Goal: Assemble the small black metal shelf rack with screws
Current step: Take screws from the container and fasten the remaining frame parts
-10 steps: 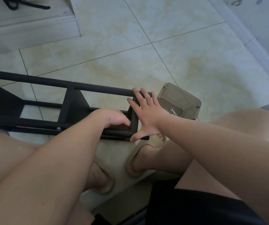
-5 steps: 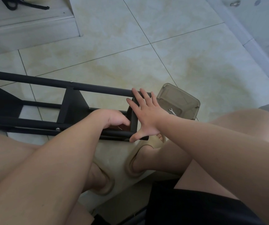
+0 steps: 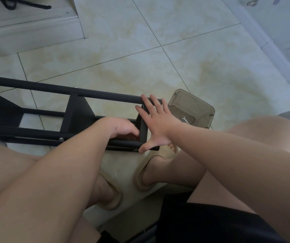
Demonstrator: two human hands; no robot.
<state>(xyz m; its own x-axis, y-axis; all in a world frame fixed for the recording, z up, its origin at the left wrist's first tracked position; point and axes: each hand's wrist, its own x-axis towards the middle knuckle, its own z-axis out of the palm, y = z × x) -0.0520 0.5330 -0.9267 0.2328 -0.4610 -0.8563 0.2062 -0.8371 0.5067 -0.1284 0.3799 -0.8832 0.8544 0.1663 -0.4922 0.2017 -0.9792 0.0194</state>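
1. Shelf rack (image 3: pixel 105 94), black metal, down on its side across the floor tiles (image 3: pixel 158 41). Long tubes running off past the left edge, near end right in front of the knees.
2. Two silver screw heads on show: upper screw head (image 3: pixel 74 87) on the far tube, lower screw head (image 3: pixel 61 139) on the near tube.
3. Right hand (image 3: pixel 158 125) flat against the rack's near end, fingers straight and fanned wide. Fingertips up at the end of the far tube, thumb down on the end of the near tube. Nothing gripped there, only pressing.
4. Left hand (image 3: pixel 121 127) reaching in through the frame, just behind the end panel (image 3: pixel 144 135). Fingers curled downward and tucked out of sight beside that panel. Impossible to tell whether pinching anything in there or closed on nothing.
5. Plastic box (image 3: pixel 198 104), smoky and see-through, on the floor just to the right of the right hand.
6. Small silver wrench (image 3: pixel 185 119) lying inside that box.
7. Tan slippers on both feet: right slipper (image 3: pixel 140 183) below the rack's near end, left slipper (image 3: pixel 116 200) under the left forearm.
8. Black shorts (image 3: pixel 210 225) filling the bottom right corner.
9. Black strap (image 3: pixel 35 4) up on the raised step at top left, well apart from the rack.
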